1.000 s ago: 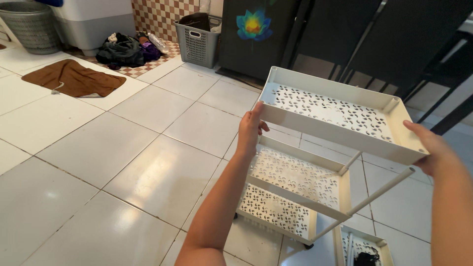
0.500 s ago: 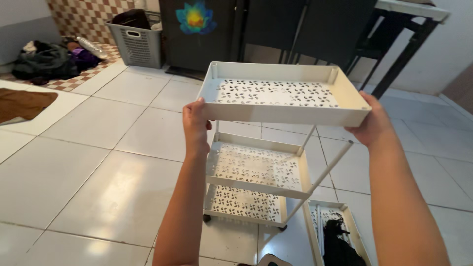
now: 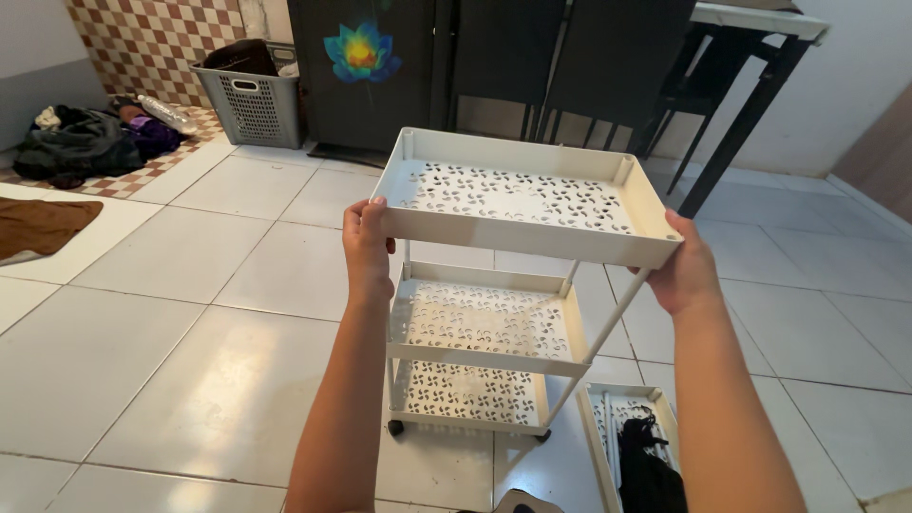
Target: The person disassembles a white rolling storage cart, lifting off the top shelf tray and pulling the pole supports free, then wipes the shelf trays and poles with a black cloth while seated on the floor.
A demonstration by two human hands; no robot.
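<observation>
White perforated top tray [image 3: 518,199] had levelled out above the cart's two lower shelves [image 3: 484,328]; my left hand [image 3: 366,242] and right hand [image 3: 686,271] each clamped fingers round an end

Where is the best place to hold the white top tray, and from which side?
Hold the top tray by its two short end walls, one hand from each side, as the left hand and right hand do. It is wide and shallow, so end grips likely keep it level.

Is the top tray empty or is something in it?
Empty. The top tray shows only its bare perforated bottom; the left hand and right hand grip its ends.
</observation>
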